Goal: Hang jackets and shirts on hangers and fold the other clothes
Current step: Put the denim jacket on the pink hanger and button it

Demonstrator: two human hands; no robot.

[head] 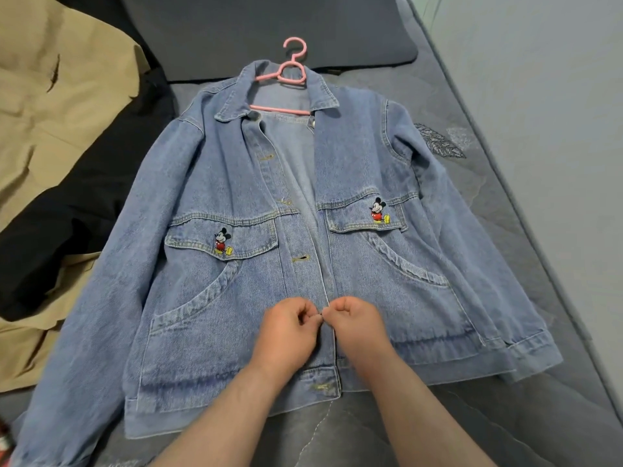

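A blue denim jacket (209, 291) with two cartoon-mouse patches lies face up and spread flat on a grey bed. A pink plastic hanger (292, 69) sits inside its collar, hook pointing away from me. My left hand (290, 332) pinches the left front edge near the hem. My right hand (357, 326) pinches the right front edge beside it. The two hands meet at the front opening, fingers curled around a button spot. The upper part of the front hangs open, and the lowest part near the hem lies closed.
A beige garment (43, 123) and a black garment (84, 197) lie heaped at the left, partly under the jacket's sleeve. A dark pillow (269, 25) lies at the bed's head. A grey wall (556, 112) runs along the right of the grey bed (505, 433).
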